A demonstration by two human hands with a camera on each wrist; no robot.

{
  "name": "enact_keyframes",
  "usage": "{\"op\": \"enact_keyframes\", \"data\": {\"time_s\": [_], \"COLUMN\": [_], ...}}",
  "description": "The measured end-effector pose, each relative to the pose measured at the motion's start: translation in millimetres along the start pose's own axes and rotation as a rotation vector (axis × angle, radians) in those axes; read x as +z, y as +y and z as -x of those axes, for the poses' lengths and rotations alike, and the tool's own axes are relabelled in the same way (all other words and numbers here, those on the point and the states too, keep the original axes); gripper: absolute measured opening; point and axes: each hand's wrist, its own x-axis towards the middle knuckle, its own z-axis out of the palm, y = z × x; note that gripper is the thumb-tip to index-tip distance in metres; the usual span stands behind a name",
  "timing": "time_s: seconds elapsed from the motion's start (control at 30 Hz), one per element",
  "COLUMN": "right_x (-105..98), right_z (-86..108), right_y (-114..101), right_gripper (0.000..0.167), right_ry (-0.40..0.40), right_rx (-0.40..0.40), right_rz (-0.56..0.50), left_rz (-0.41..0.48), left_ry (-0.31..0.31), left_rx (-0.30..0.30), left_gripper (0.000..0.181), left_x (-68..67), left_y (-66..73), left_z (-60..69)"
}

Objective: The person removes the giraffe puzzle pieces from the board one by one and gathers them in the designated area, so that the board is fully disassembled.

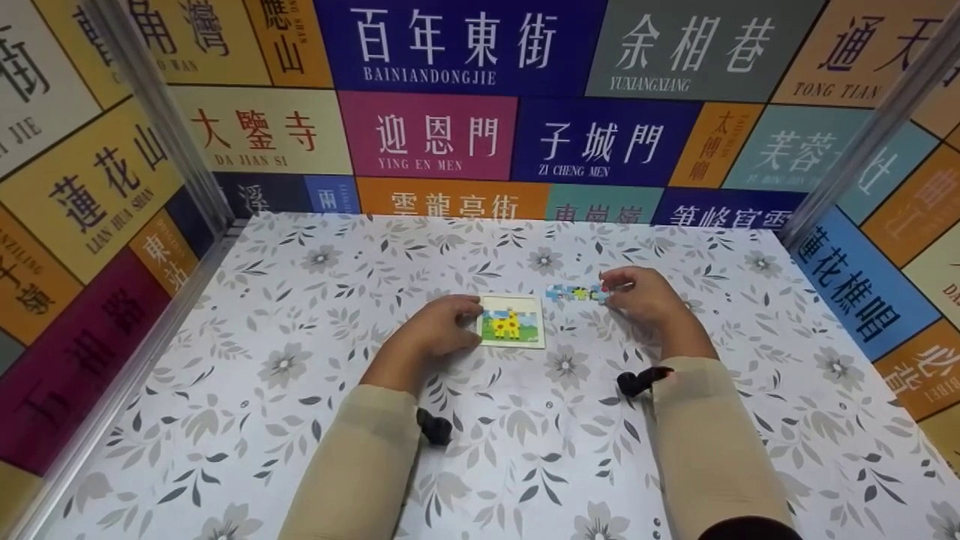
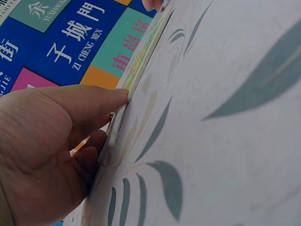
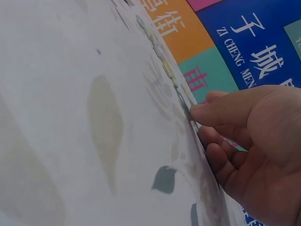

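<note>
A small square puzzle board [image 1: 510, 321] with a pale frame lies on the table. It shows a yellow giraffe with brown spots on green, and its top band is bare cream. My left hand [image 1: 448, 325] grips the board's left side, with the thumb at the lower corner and a finger at the upper one. To the board's upper right lies a short row of blue and yellow puzzle pieces [image 1: 576, 292]. My right hand [image 1: 637, 296] holds the right end of that row between thumb and fingers. Seen edge-on in the right wrist view, the pieces [image 3: 164, 66] lie flat.
The table [image 1: 525, 442] has a white cover printed with grey flowers and leaves. Panels with Chinese lettering [image 1: 435, 135] stand behind it and at both sides. Black wrist mounts [image 1: 433, 427] stick out from both sleeves.
</note>
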Motion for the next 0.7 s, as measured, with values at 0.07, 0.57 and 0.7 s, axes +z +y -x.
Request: {"op": "enact_keyframes", "data": {"time_s": [0.07, 0.57, 0.7], "right_x": [0.5, -0.5, -1.2], "right_z": [-0.5, -1.7, -1.1], "right_y": [0.2, 2.4, 0.7], "right_gripper": [0.046, 0.044, 0.044], "right_ry": [-0.001, -0.001, -0.003], "right_rx": [0.006, 0.007, 0.032], "right_rz": [-0.003, 0.017, -0.008], "left_rz": [-0.002, -0.007, -0.002], "left_ry": [-0.002, -0.023, -0.028], "left_rx": [0.001, 0.042, 0.019], "left_gripper": [0.056, 0.058, 0.057], "left_x": [-0.2, -1.5, -1.7], "left_y": [0.2, -1.4, -0.8], "left_z": [0.0, -0.5, -0.9]}}
